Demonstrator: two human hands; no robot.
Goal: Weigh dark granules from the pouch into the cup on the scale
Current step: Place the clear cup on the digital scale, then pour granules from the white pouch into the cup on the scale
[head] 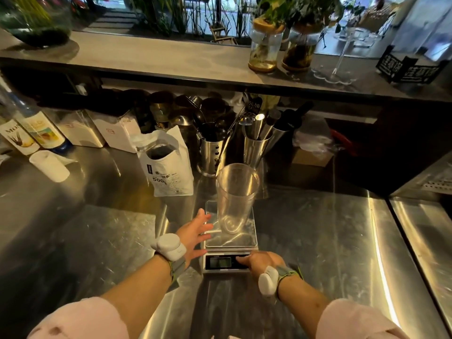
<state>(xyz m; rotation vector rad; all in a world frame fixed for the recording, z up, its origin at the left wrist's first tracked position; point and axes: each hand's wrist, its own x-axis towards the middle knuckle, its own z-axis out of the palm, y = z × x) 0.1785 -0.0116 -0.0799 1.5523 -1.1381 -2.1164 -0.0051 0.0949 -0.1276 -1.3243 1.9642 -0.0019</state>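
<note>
Beside left hand (195, 232), spread and empty: scale (231, 242), clear cup (236, 199) upright on it. Right hand (263, 262) empty, fingertip (241, 260) on scale's front.

Scratched stainless-steel counter (97, 228) is loaded at centre with a small steel digital scale (234, 242). A white paper pouch (168, 172), open, dark granules inside, is stood behind-left of it. Two steel utensil holders (211, 155) are set behind; white square canisters (80, 130) and labelled syrup bottles (41, 128) are lined up far left.
</note>
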